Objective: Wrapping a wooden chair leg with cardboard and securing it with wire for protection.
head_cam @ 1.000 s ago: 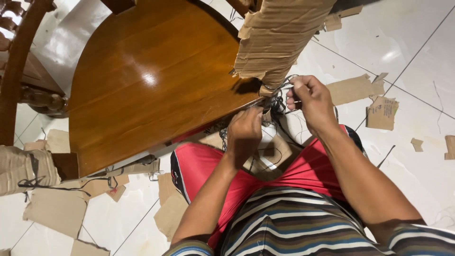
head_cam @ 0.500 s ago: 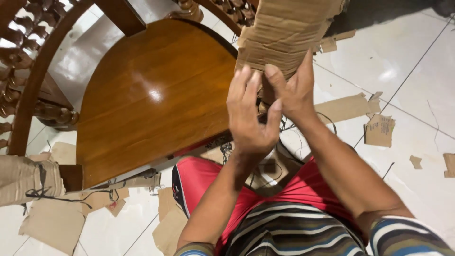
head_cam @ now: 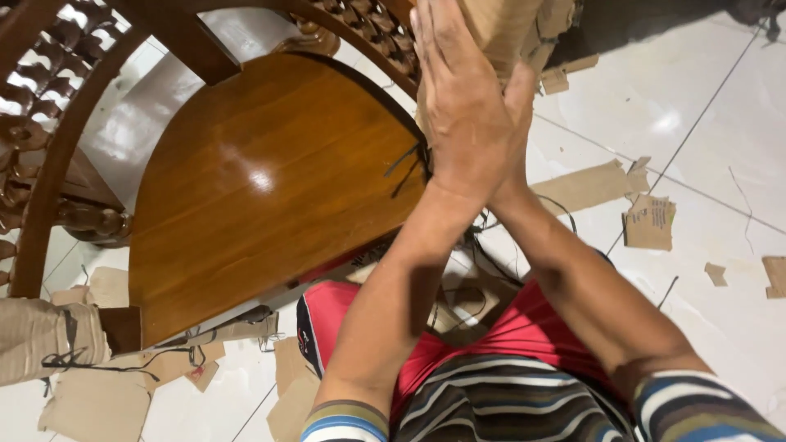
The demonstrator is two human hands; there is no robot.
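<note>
Both hands have risen; left hand (head_cam: 463, 106) flat against ribbed cardboard wrapping (head_cam: 499, 24).

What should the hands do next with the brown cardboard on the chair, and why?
Probably pull the cardboard wrap down and off the chair arm. The left hand lies flat on it, the right hand is pressed behind, and the wooden seat is already bare, with torn cardboard scraps on the floor.
</note>
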